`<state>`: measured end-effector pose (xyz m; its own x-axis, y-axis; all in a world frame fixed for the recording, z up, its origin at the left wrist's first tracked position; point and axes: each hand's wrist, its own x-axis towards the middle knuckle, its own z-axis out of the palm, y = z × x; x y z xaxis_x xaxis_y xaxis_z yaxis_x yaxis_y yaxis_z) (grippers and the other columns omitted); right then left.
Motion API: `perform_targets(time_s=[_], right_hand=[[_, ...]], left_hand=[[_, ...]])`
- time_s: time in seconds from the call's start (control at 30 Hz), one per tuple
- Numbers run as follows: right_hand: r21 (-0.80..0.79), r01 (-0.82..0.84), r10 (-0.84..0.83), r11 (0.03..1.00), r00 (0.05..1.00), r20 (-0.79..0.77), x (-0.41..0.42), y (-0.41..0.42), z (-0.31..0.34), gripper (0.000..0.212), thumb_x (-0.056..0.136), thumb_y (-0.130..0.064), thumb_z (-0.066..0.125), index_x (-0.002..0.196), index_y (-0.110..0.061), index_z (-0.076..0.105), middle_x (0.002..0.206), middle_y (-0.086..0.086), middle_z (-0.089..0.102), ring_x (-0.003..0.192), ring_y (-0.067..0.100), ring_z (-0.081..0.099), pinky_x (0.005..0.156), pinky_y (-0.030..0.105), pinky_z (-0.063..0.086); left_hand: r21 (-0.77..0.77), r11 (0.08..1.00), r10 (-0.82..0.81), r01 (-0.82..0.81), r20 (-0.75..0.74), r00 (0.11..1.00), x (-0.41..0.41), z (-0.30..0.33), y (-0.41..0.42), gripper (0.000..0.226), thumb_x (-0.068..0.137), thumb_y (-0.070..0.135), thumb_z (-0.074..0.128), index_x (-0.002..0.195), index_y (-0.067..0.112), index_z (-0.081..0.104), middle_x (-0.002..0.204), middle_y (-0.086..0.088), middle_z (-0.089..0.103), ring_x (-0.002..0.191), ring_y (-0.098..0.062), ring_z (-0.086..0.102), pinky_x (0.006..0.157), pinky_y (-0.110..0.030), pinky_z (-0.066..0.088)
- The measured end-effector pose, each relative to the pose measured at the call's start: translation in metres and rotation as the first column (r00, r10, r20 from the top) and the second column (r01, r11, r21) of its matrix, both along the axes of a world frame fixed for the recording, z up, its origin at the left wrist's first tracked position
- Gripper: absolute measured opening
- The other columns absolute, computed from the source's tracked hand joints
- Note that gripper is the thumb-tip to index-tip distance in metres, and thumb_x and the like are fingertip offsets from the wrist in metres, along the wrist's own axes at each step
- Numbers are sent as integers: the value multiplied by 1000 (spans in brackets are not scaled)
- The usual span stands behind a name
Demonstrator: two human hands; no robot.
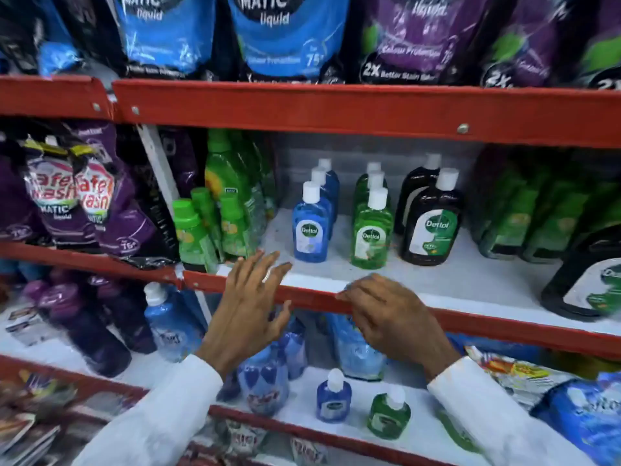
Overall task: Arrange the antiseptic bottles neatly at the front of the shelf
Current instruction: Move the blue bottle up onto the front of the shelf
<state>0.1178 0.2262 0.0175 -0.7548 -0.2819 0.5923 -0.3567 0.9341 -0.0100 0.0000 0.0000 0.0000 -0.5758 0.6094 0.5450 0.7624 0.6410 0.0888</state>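
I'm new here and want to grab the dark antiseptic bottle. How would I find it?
Find the middle shelf with the red front edge. Three short rows of white-capped bottles stand there; the dark Dettol bottle heads the rightmost row. Its neighbours are blue and green; it alone is nearly black.

— I'm counting three blue antiseptic bottles (311, 227) standing in one file on the middle shelf (420, 284), three green antiseptic bottles (371, 230) filing beside them, and two dark brown antiseptic bottles (430, 223) lining up next.

— I'm seeing the same: eight upright there. What is sitting lower down?

— I'm making out one small blue bottle (333, 396) and one small green bottle (389, 415) standing on the shelf below.

— And hands?

— I'm counting two, the left hand (250, 311) and the right hand (395, 317), both hovering at the red shelf edge (504, 322).

— Up top?

— I'm tallying two blue detergent pouches (275, 35) showing clearly; the purple ones are blurring too much for me to count.
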Motion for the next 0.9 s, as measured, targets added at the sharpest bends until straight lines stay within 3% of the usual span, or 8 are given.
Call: perform_targets(time_s=[0.07,0.13,0.17,0.37,0.47,0.6,0.7,0.9], right_hand=[[-7,37,-34,999,975,219,-3,-6,-26,20,84,-15,55,99,-21,67,96,3,72,89,28,68,72,40,56],[22,130,-123,991,842,525,-6,-14,-57,14,83,-19,54,94,-21,62,99,6,71,93,33,67,72,44,54],[53,160,-160,986,790,592,-11,-17,-74,14,83,-20,55,96,-19,59,104,9,69,97,36,65,75,45,54],[154,238,-268,959,580,769,-34,-28,-136,46,78,-29,75,120,-17,59,118,20,64,110,39,62,88,44,52],[109,295,-258,949,536,804,-38,-30,-146,39,68,-27,85,104,-21,72,109,16,70,102,37,67,82,37,54],[52,331,-261,942,629,732,-33,-34,-120,42,59,-42,83,92,-19,71,94,10,75,90,31,69,73,34,53],[-45,341,-248,939,762,598,-23,-40,-60,52,55,-54,77,96,-26,63,88,-2,74,83,23,66,68,34,51],[-354,342,-264,870,931,252,-17,-54,67,57,54,-47,79,102,-33,51,70,-6,66,63,17,63,60,33,52]], left_hand=[[-60,998,15,-11,53,998,-8,-15,-3,60,83,41,55,137,17,44,143,-11,49,136,-33,40,114,-54,33],[-97,994,52,-40,124,991,-16,-31,-7,62,85,46,50,139,17,42,144,-12,48,135,-33,40,115,-52,31],[-98,994,64,-50,145,987,-19,-39,-7,63,87,49,47,141,16,40,144,-13,48,136,-33,39,116,-52,30],[-49,996,83,-75,195,977,-18,-54,-1,63,89,49,48,143,18,40,145,-12,48,140,-34,36,119,-60,20],[-55,997,66,-56,207,976,-23,-52,-7,60,89,43,50,145,25,38,148,-6,48,142,-28,34,121,-58,15],[-15,1000,2,2,225,974,-26,-52,-13,61,88,31,57,146,27,38,149,-3,47,143,-24,33,123,-53,13],[36,999,-32,24,246,969,-29,-56,-13,61,88,26,57,145,26,39,150,-2,47,144,-24,32,124,-49,12],[150,989,-55,10,301,952,-29,-59,-8,59,88,17,56,145,21,40,146,-3,50,144,-21,31,124,-43,16]])
